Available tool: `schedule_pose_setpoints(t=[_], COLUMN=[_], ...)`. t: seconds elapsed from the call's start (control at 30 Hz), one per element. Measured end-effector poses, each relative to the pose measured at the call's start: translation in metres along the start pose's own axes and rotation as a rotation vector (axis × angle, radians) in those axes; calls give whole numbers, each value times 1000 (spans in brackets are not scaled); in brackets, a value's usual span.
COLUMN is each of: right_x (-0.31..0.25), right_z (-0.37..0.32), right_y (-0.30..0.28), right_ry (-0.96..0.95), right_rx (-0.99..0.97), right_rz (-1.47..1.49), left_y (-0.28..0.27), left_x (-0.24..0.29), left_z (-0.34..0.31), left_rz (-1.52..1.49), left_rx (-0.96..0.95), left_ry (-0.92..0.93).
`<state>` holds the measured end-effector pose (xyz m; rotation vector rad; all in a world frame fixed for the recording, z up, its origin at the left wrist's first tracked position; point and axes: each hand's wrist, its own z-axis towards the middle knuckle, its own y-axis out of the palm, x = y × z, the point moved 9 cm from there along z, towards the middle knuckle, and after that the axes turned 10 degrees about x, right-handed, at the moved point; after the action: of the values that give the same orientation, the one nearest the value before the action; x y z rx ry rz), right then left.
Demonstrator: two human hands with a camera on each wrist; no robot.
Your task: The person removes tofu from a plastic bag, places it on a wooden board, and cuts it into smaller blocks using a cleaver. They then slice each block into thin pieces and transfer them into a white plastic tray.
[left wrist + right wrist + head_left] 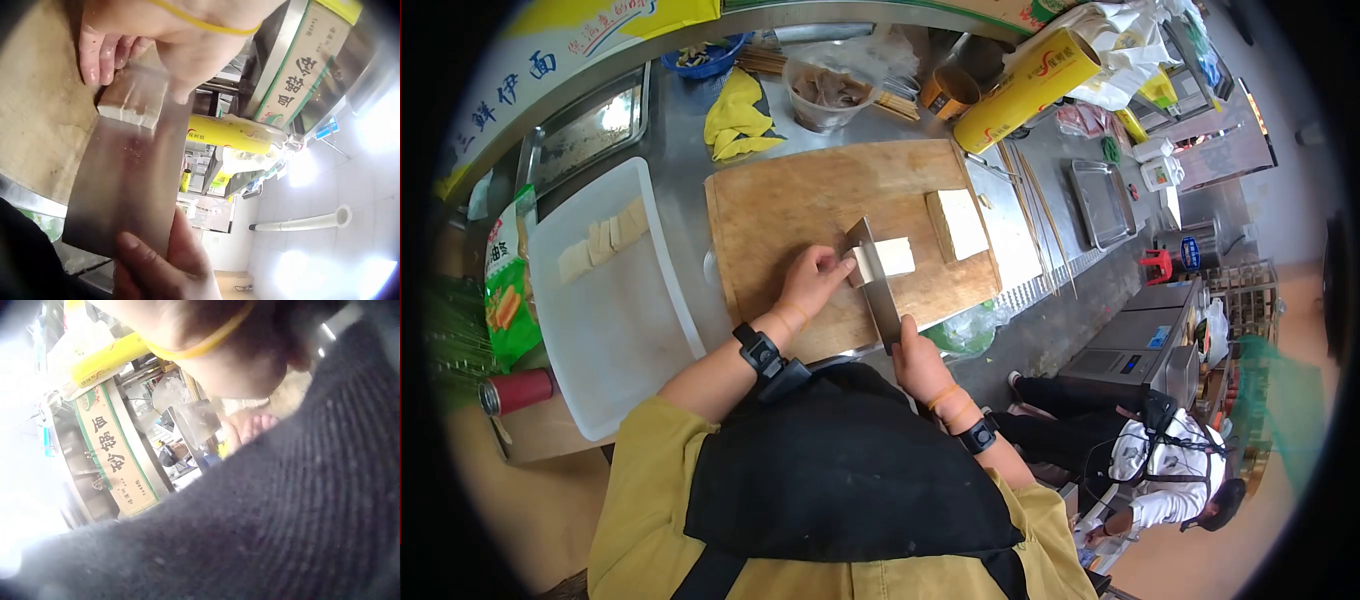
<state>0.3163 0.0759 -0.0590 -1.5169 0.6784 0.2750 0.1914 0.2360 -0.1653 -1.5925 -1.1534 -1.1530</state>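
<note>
A white block [895, 256] lies on the wooden cutting board [780, 200], with a broad cleaver [878, 290] standing upright across it. My right hand [922, 365] grips the cleaver at its near end. At the block's left end my left hand [815, 282] rests its fingertips, close to the blade. In the left wrist view the left fingers [103, 59] touch the block [132, 100] beside the blade [125, 181], and the right hand [162, 262] holds the cleaver. A larger white block [957, 225] lies farther right. Dark cloth hides much of the right wrist view.
Left of the board stands a white tray [615, 330] with several pale slices [605, 240]. Behind are a yellow cloth [740, 115], a bowl [825, 105] and a yellow roll [1025, 90]. A red cup [518, 391] lies at the left; a person [1170, 460] is at the lower right.
</note>
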Motion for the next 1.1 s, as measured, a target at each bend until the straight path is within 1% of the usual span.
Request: schedule_pose_setpoints(t=[0.07, 0.1, 0.13, 0.17, 0.2, 0.23, 0.3, 0.33, 0.43, 0.47, 0.5, 0.53, 0.6, 0.67, 0.73, 0.8, 0.83, 0.87, 0.9, 0.93, 0.97, 1.0, 1.03, 1.1], right_x=[-10, -16, -8, -19, -22, -25, -42, -50, -67, -70, -71, -73, -66, -53, -43, -29, -26, -17, -7, -6, -8, 5, 7, 4], right_z=[-3, -3, -3, -2, 0, 2, 8, 11, 19, 22, 24, 26, 27, 25, 22, 16, 16, 14, 7, 7, 6, 4, 3, 2], right_y=[-8, -7, 0, -6, -8, -11, -22, -27, -39, -45, -51, -60, -72, -80, -83, -86, -87, -86, -89, -91, -95, -90, -86, -85], right_ry=[201, 287, 79, 100, 55, 13, 8, 17, 30, -34, -41, -45, -29, 28, 84, 151, 135, 135, 151, 146, 136, 95, 61, 137], right_rx=[-157, -250, -120, -139, -107, -73, -115, -139, -198, -166, -154, -141, -87, -84, -81, -61, -50, -27, 3, 16, 29, 69, 68, 81], right_rz=[191, 286, 232, 264, 253, 246, 285, 320, 412, 407, 414, 421, 457, 486, 526, 557, 535, 508, 477, 421, 379, 329, 358, 295], left_y=[-2, -4, 2, 0, -3, -6, -22, -30, -65, -87, -115, -147, -224, -301, -386, -421, -436, -444, -447, -427, -400, -380, -351, -279], left_x=[7, 50, 36, 37, 38, 55, 69, 81, 82, 91, 102, 110, 106, 104, 45, 45, 33, 17, 11, 39, 71, 84, 78, 82], left_z=[0, -16, -13, -12, -17, -27, -27, -28, -20, -18, -19, -18, -7, -4, 29, 24, 25, 27, 34, 28, 19, 22, 36, 43], left_rz=[119, 135, 118, 102, -42, -187, -266, -355, -302, -307, -354, -334, -151, 55, 486, 771, 869, 966, 1044, 1056, 1110, 1175, 828, 179], left_rx=[16, -105, -142, -167, -175, -183, -112, -67, -79, -26, 63, 170, 343, 657, 799, 919, 970, 1003, 995, 958, 1001, 1060, 883, 535], left_ry=[34, -70, -118, -166, -229, -285, -235, -209, -160, -136, -72, -16, 72, 157, 129, 119, 56, -1, -3, -92, -17, 291, 305, 263])
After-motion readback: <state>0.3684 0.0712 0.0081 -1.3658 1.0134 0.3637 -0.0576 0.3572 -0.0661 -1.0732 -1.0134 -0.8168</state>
